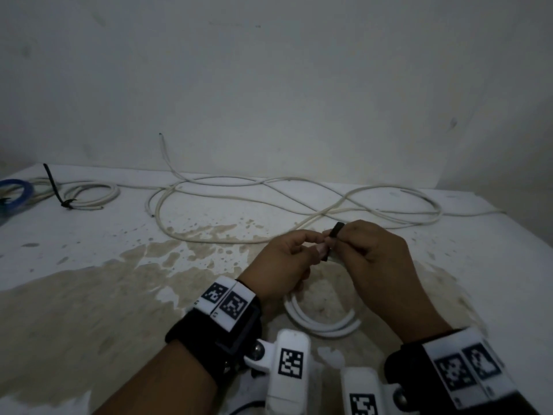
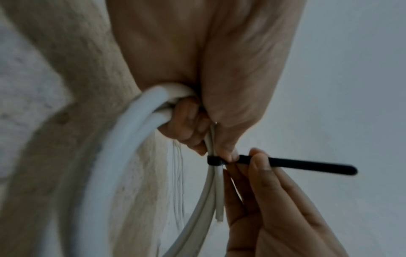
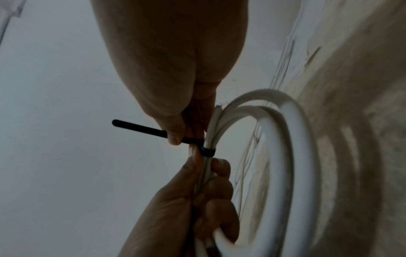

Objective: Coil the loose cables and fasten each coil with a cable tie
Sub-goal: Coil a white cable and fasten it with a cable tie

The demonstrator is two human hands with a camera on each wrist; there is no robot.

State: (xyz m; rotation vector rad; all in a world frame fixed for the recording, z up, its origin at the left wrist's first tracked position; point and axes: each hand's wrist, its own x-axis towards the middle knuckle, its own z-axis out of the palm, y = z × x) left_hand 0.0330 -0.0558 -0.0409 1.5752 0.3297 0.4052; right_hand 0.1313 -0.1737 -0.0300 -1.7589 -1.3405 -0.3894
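A small white cable coil [image 1: 323,323] hangs under my two hands above the stained table [image 1: 89,295]. My left hand [image 1: 311,245] grips the bunched strands of the coil [image 2: 131,139] with curled fingers. A black cable tie [image 1: 334,235] is wrapped round those strands, with its head [image 2: 214,160] against them. My right hand [image 1: 344,238] pinches the tie's tail [image 2: 296,167] close to the head, and the free end sticks out sideways. In the right wrist view the thumb [image 3: 175,137] presses on the tie [image 3: 142,129] beside the coil [image 3: 283,139].
A long loose white cable [image 1: 269,199] sprawls across the back of the table. At the back left lies a white coil [image 1: 92,193] fastened with a black tie [image 1: 55,187], next to a blue tape roll [image 1: 15,190]. A wall rises behind.
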